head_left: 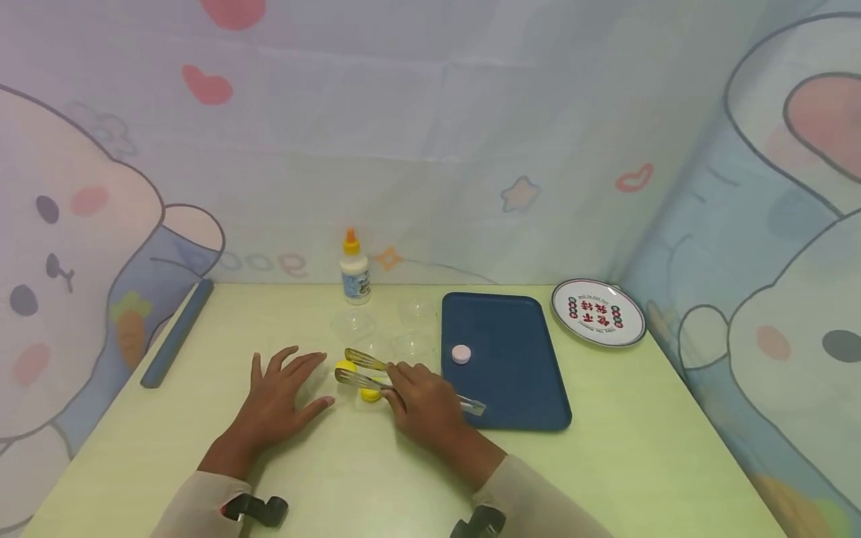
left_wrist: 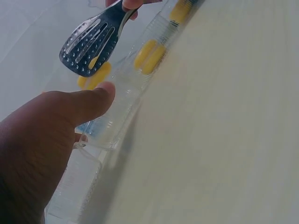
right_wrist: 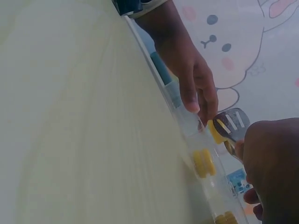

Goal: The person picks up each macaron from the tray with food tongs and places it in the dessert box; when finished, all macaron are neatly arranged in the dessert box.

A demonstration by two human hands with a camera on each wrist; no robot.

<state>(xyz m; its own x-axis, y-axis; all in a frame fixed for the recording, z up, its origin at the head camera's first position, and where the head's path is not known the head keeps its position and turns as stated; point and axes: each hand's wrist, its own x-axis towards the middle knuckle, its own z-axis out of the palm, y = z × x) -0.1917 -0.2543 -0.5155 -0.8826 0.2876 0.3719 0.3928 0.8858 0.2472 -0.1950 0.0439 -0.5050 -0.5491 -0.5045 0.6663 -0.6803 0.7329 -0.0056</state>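
My right hand (head_left: 424,400) grips metal tongs (head_left: 363,379) whose slotted heads stand apart on either side of a yellow macaron (head_left: 346,366). That macaron sits at the left end of a narrow clear plastic tray (left_wrist: 114,116). Further along the tray is another yellow macaron (left_wrist: 149,57), and a third yellow one (left_wrist: 180,10) shows at the top of the left wrist view. With fingers spread, my left hand (head_left: 279,400) is at the tray's left end, its thumb close beside the macaron between the tong heads.
Several clear plastic cups (head_left: 353,323) stand behind the macarons. A blue tray (head_left: 511,388) on the right bears a pale pink round piece (head_left: 460,353). Beyond are a printed plate (head_left: 597,312) and a glue-type bottle (head_left: 355,276). A dark blue bar (head_left: 178,334) lies far left.
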